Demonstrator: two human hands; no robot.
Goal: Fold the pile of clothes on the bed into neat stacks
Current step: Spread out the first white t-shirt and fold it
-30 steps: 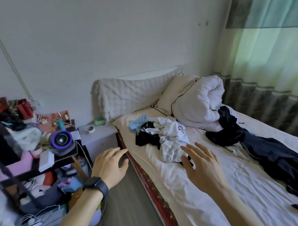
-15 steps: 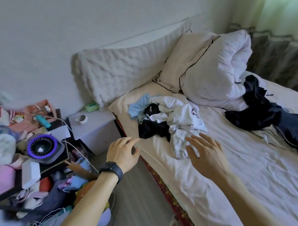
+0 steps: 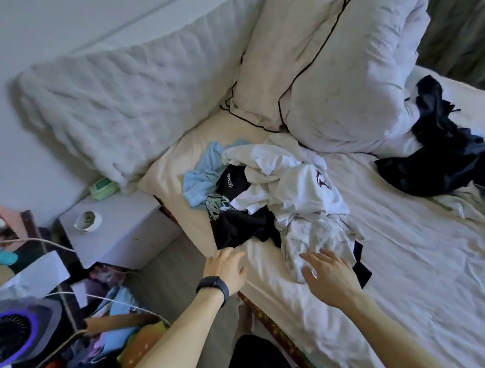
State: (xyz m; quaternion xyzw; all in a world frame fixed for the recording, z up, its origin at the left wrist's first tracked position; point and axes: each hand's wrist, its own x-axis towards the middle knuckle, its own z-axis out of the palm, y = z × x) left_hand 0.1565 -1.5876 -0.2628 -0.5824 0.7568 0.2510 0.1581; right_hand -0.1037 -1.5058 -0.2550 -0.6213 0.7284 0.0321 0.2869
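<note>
The bed (image 3: 406, 274), covered in a rumpled white sheet, is filling the right of the view. A rolled white duvet (image 3: 356, 81) is lying at its far end. The pile of clothes (image 3: 291, 192), a jumble of white, black and pale blue, is sitting unfolded near the bed's left edge. A separate dark heap (image 3: 443, 158) is lying well apart to the right. The right hand (image 3: 333, 278) is hovering at the pile's near end, its fingers (image 3: 312, 257) spread wide and overlapping a pale garment (image 3: 310, 236), gripping nothing. The left hand (image 3: 225, 269) is resting at the mattress edge, its fingers (image 3: 234, 253) relaxed and empty, just short of a black garment (image 3: 237, 228). It is wearing a black watch (image 3: 214, 286).
</note>
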